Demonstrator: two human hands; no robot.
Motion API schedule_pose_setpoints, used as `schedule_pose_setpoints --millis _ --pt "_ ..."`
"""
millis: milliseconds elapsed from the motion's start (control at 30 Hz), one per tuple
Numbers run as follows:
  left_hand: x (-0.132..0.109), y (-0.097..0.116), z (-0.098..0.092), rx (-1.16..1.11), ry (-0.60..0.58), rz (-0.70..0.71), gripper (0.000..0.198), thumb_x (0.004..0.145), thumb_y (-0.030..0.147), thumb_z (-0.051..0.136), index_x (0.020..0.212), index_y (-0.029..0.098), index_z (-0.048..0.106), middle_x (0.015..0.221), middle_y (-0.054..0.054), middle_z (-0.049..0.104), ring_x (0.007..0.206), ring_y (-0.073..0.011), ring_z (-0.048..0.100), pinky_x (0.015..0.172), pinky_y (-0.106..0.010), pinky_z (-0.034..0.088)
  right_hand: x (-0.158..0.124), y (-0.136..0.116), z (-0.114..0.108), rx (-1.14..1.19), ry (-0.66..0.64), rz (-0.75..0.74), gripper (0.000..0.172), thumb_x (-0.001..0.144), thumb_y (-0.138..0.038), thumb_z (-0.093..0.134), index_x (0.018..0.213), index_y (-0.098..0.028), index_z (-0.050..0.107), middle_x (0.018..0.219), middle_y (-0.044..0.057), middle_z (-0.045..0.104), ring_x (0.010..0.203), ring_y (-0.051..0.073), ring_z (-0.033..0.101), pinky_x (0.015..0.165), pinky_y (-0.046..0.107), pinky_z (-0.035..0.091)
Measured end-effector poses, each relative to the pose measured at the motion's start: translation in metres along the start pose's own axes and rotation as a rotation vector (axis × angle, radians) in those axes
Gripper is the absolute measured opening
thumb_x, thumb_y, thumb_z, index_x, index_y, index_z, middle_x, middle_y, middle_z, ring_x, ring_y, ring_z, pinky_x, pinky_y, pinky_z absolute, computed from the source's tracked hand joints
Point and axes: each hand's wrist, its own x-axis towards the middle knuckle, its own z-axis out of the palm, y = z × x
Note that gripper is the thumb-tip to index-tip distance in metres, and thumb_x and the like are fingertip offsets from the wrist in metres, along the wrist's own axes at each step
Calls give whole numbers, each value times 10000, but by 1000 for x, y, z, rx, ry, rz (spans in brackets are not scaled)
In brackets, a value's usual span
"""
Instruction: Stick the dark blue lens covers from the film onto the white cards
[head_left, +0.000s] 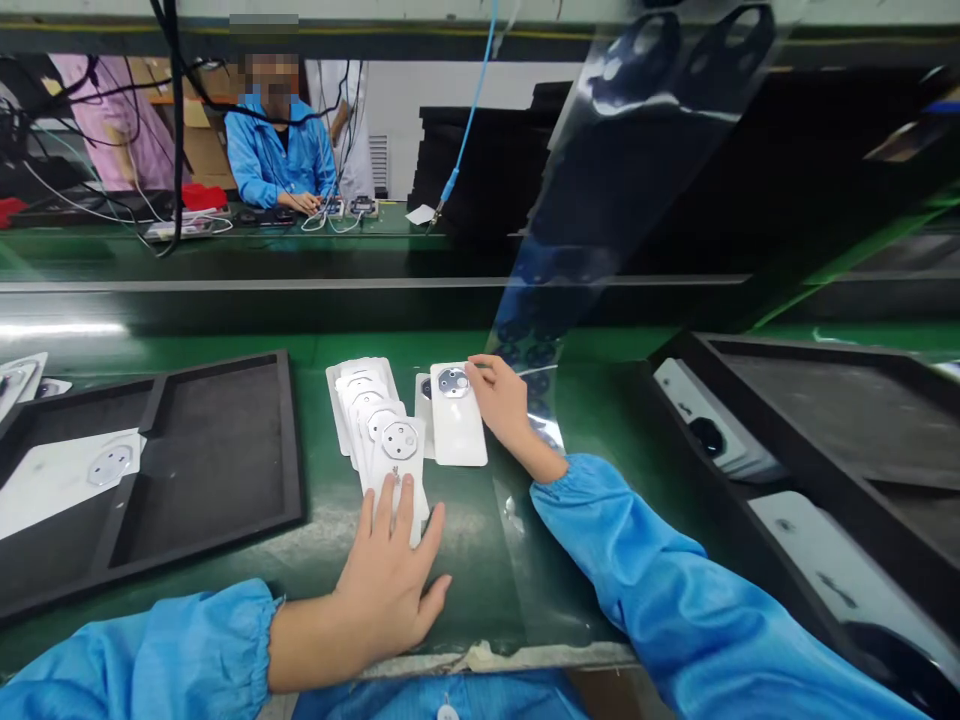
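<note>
My left hand (394, 575) lies with fingers spread, its fingertips on the lowest piece of a fanned stack of white phone back covers (386, 465). Each visible cover in that stack has a round camera plate near its top. Just right of it, my right hand (499, 400) pinches the upper right edge of a white phone back cover (459, 430) with a dark round camera plate. Beneath this cover, another one (421, 405) shows partly at its left side. The right thumb is partly hidden.
A black divided tray (292, 450) on the left holds white covers (71, 475). At right, black trays (720, 375) hold more light covers (832, 570). A clear film strip (570, 215) with dark ring-shaped pieces hangs down to the green table (465, 580). Across the bench sits a person in blue (281, 150).
</note>
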Motion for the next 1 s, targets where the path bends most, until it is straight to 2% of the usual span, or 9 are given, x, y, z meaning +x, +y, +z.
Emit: schedule_pose_setpoints --millis 200,400,467,567,667,733,800,867,1000 --pt "1 0 1 50 18 -15 692 999 586 440 1522 135 488 1581 -315 355 1416 -527 392 895 -549 454 16 9 0 -96 29 -9 285 947 -393 536 1023 -159 680 771 95 765 692 232 686 753 361 501" --pt "3 -1 -2 91 64 -4 685 1006 573 436 1494 102 525 1575 -312 371 1274 -488 538 857 -508 461 3 -6 14 -119 -6 -171 209 941 -234 481 1037 -173 657 1125 164 743 1046 268 710 933 391 522" --pt "4 -1 -2 103 84 4 675 1005 562 445 1489 99 533 1573 -314 371 1258 -486 543 854 -499 455 0 -8 0 -127 15 -203 214 966 -247 455 1070 -174 628 1078 156 741 972 255 724 893 392 546" --pt "4 -2 -1 119 126 14 657 996 538 474 1485 105 541 1570 -302 386 1247 -466 542 854 -482 430 -5 -1 -38 -141 13 -246 228 1008 -321 441 1129 -180 573 942 105 744 783 217 731 780 371 582" --pt "5 -4 2 140 168 25 636 977 486 508 1476 94 547 1543 -292 429 1226 -436 541 897 -506 381 -15 18 -80 -162 -54 -305 237 990 -343 507 1161 -188 562 1157 136 740 1020 250 738 925 418 581" --pt "5 -6 3 143 176 25 626 974 461 509 1476 89 544 1517 -288 462 1204 -424 540 926 -535 347 -23 32 -98 -218 -173 -369 359 977 -311 540 1313 -185 532 1417 158 630 1314 289 611 1095 476 500" --pt "7 -7 4 121 173 27 622 982 466 494 1475 92 545 1503 -280 479 1217 -427 521 968 -567 317 -31 41 -103 -335 -314 -449 536 997 -259 506 1516 -183 392 1578 156 480 1499 302 406 1195 520 398" --pt "8 -8 4 85 178 22 611 1000 485 467 1467 101 558 1497 -268 489 1279 -438 481 1026 -594 285 -36 42 -99 -495 -398 -530 643 1030 -210 432 1630 -184 203 1641 151 384 1564 310 260 1240 577 301" --pt "10 -7 4 32 191 3 608 1023 527 437 1445 116 588 1475 -258 513 1358 -439 436 1092 -600 254 -40 32 -80 -702 -472 -696 730 1055 -194 375 1665 -166 -25 1688 160 263 1587 341 150 1254 655 153"
